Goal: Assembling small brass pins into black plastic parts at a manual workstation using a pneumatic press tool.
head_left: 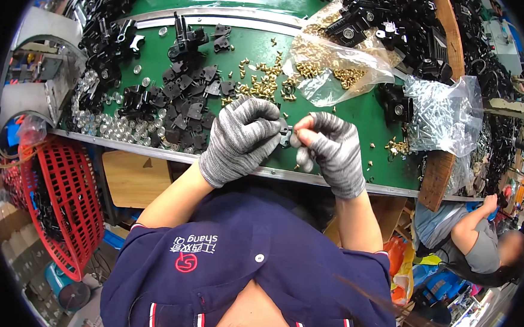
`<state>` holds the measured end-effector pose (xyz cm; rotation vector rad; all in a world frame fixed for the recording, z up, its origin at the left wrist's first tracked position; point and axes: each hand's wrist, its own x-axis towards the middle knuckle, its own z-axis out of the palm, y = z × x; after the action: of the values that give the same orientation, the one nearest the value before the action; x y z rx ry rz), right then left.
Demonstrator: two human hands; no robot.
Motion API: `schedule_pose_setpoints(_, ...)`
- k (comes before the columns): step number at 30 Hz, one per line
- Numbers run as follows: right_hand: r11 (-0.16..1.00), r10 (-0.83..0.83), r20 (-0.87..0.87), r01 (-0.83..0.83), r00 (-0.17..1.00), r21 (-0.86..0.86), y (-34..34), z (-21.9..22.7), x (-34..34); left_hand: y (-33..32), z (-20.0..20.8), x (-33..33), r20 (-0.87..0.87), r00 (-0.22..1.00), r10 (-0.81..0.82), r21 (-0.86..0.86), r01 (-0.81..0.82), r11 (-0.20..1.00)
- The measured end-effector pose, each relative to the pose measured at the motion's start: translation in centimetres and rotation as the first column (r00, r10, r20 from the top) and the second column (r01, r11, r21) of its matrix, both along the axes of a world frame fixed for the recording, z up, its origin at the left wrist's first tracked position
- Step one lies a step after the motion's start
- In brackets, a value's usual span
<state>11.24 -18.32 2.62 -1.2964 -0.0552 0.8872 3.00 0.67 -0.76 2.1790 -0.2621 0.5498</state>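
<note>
Both my hands wear grey knit gloves and meet over the near edge of the green bench. My left hand (242, 139) is closed on a small black part (285, 133), gripped between thumb and fingers. Right beside that part, my right hand (337, 155) is pinched, with bare thumb and fingertip showing; anything between them is too small to make out. Small brass screws (265, 84) lie loose just beyond my hands. To the left of them spreads a heap of flat black brackets (185, 99).
Clear round caps (133, 130) cover the bench's left end, near black assemblies (104, 40). Plastic bags hold brass screws (348, 77) and silver screws (442, 111). A wooden board (438, 180) bounds the right. Below left stands a red basket (70, 206). Another person (479, 243) sits right.
</note>
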Motion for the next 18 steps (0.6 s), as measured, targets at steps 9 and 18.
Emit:
schedule_pose_setpoints(9,0.945,0.243,0.052,-0.224,0.969,-0.237,1.9,1.5,1.8,-0.4,-0.5,-0.2,0.093,0.993,0.071,0.007,-0.072,0.997)
schedule_pose_setpoints(18,0.969,0.180,0.327,-0.111,0.928,-0.219,0.7,0.9,2.1,-0.4,-1.2,0.1,0.210,0.971,0.117,0.005,-0.121,0.993)
